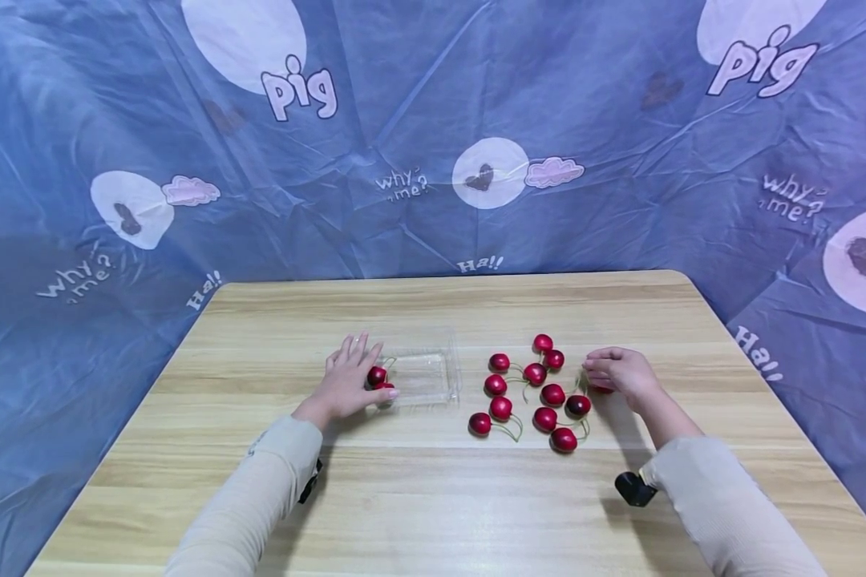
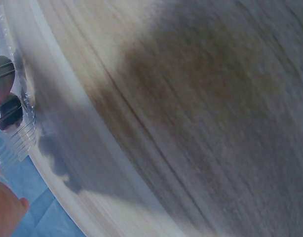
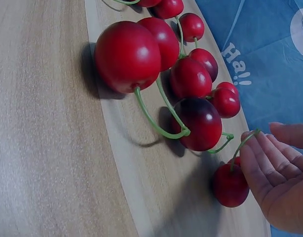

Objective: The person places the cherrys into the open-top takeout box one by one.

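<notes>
My left hand (image 1: 348, 381) rests at the left end of a clear plastic box (image 1: 443, 377), its fingers spread and thumb along the near side. Two red cherries (image 1: 377, 376) lie in that end, partly hidden by the hand; the left wrist view shows two dark cherries (image 2: 8, 112) through the plastic. At the right of the loose cherries, my right hand (image 1: 623, 375) reaches to a cherry pair (image 3: 230, 185) with a green stem. The stem's tip stands between thumb and fingertips, with a gap visible beside the thumb.
Several red cherries (image 1: 552, 394) with green stems lie on the wooden table (image 1: 433, 505) between the box and my right hand. A blue printed cloth (image 1: 404, 120) hangs behind the table and along its sides.
</notes>
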`<state>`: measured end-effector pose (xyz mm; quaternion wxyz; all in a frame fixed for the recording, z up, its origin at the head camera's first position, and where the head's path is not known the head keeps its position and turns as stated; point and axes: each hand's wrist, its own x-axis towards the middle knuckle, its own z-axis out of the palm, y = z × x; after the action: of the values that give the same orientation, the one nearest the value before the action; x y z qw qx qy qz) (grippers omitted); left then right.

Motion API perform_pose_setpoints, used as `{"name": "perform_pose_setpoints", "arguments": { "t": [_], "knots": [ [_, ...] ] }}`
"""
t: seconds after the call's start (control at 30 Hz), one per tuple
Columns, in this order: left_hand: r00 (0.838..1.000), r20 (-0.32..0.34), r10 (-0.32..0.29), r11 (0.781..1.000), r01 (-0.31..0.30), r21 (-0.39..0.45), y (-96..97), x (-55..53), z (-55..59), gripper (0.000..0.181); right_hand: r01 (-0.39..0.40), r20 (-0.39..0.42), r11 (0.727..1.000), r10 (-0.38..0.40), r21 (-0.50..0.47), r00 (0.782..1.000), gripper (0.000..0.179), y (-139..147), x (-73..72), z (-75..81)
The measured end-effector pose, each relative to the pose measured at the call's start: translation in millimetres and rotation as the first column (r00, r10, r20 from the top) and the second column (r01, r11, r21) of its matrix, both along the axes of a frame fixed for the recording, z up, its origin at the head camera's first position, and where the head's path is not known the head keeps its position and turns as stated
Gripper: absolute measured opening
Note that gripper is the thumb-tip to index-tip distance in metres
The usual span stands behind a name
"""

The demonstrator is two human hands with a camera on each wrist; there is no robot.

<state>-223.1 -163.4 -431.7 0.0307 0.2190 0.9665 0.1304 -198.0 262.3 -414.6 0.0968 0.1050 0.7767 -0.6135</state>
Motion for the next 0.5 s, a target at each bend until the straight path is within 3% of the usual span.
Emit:
{"name": "perform_pose_setpoints", "arguments": {
  "t": [0.27,0.5],
  "knots": [
    [1.000,0.009,0.003,1.000,-0.003,0.001,-0.1,-0.4,-0.6,0.091,0.034,-0.063,0.989,-0.043,-0.144,0.997,0.026,12,-0.5,-9.8],
    [1.000,0.015,0.003,1.000,-0.003,-0.008,-0.7,-2.7,-3.0,0.091,0.108,-0.060,0.990,-0.114,-0.093,0.992,0.034,11,5.4,-1.0]
  ]
}}
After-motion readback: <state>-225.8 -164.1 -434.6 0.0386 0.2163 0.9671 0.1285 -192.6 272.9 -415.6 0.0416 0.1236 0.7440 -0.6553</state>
